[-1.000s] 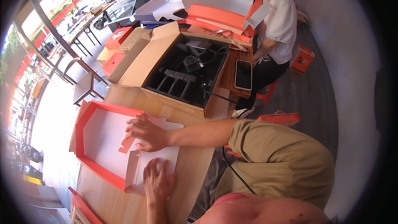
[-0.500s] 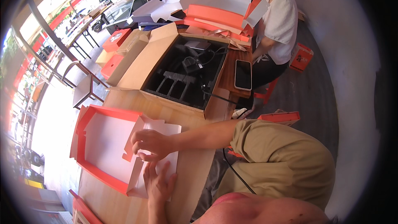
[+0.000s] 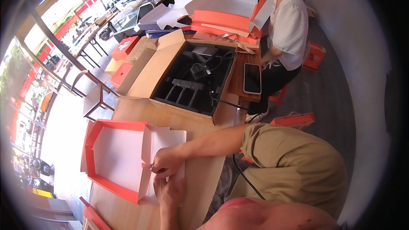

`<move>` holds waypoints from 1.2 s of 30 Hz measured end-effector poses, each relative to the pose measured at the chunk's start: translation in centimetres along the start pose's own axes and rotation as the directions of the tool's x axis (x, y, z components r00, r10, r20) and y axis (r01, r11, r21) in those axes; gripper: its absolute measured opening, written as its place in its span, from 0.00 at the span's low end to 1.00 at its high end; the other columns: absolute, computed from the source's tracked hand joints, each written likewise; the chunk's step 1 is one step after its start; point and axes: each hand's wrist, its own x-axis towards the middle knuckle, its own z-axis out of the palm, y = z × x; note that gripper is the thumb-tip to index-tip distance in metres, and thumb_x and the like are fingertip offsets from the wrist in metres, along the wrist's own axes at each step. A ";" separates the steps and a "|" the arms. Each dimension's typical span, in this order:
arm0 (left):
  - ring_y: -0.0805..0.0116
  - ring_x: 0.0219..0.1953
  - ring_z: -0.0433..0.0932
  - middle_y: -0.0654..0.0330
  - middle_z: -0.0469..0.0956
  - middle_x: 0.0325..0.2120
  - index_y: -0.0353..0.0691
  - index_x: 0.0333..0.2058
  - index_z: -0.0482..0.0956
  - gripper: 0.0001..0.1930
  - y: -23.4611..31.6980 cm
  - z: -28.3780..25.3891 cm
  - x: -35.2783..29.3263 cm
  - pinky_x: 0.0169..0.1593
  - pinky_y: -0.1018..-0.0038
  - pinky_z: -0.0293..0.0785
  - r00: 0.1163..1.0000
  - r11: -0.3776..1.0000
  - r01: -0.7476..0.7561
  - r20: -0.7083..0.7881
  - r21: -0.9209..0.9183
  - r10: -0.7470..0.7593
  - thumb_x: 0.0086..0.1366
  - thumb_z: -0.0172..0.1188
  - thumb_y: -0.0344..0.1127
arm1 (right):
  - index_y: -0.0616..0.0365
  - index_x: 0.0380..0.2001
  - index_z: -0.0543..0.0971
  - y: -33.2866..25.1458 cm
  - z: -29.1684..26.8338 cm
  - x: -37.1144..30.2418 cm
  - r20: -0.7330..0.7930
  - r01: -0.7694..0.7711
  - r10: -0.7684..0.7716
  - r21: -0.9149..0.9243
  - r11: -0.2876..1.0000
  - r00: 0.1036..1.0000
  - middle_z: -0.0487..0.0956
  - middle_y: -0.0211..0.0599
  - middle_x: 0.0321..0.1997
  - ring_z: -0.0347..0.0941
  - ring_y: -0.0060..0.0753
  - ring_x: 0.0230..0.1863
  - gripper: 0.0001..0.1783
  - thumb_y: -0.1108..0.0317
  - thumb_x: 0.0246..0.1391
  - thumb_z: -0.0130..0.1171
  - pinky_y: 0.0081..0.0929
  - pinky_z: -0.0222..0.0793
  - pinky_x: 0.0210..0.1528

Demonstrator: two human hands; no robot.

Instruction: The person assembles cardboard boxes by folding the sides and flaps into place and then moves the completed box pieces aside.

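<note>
An orange cardboard box tray (image 3: 117, 195) with a white inside lies open on the wooden table, its white side panel (image 3: 174, 136) spread out toward me. My right hand (image 3: 168, 161) reaches in from the right, its fingers closed on a small cardboard tab at the tray's near wall. Just below it, my left hand (image 3: 170, 194) rests on the white panel, thumb apart from the fingers. Its fingertips lie partly under the right hand, and I see nothing held in them.
Beyond the tray stands an open brown carton (image 3: 142, 74) with black foam, cables and an adapter (image 3: 198, 70). A phone (image 3: 252, 79) lies at the table's right edge, near a seated person in white (image 3: 289, 30). Orange and white cardboard (image 3: 221, 19) is piled farther back. A chair (image 3: 97, 98) stands left.
My right hand has drawn toward me and closed on the tab, which has swung in from the tray's inside. My left hand's fingers have come closer together. The view has shifted slightly.
</note>
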 end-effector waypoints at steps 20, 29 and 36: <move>0.41 0.60 0.66 0.41 0.70 0.59 0.36 0.57 0.77 0.32 -1.2 1.0 -0.3 0.63 0.50 0.61 0.999 1.000 0.018 -0.035 -0.017 -0.018 0.58 0.67 0.48 | 0.56 0.22 0.76 -0.8 -0.5 0.3 -0.089 -0.137 0.140 0.029 0.990 0.986 0.79 0.39 0.25 0.78 0.48 0.30 0.16 0.56 0.51 0.67 0.42 0.72 0.32; 0.40 0.54 0.71 0.35 0.66 0.59 0.32 0.64 0.68 0.36 -0.9 1.4 -0.5 0.52 0.51 0.73 0.997 1.000 -0.019 -0.078 0.014 0.020 0.58 0.66 0.39 | 0.62 0.40 0.80 -2.0 -0.3 0.6 0.098 -0.313 0.298 0.370 0.875 0.949 0.82 0.44 0.39 0.80 0.43 0.42 0.26 0.48 0.50 0.68 0.36 0.76 0.44; 0.40 0.43 0.74 0.42 0.73 0.46 0.34 0.53 0.74 0.24 -2.0 1.9 0.4 0.44 0.49 0.70 0.991 0.998 -0.051 -0.118 0.032 0.055 0.58 0.63 0.35 | 0.65 0.50 0.80 -4.2 0.5 1.2 0.072 -0.282 0.277 0.399 0.873 0.958 0.81 0.51 0.54 0.78 0.51 0.54 0.28 0.60 0.45 0.60 0.38 0.75 0.57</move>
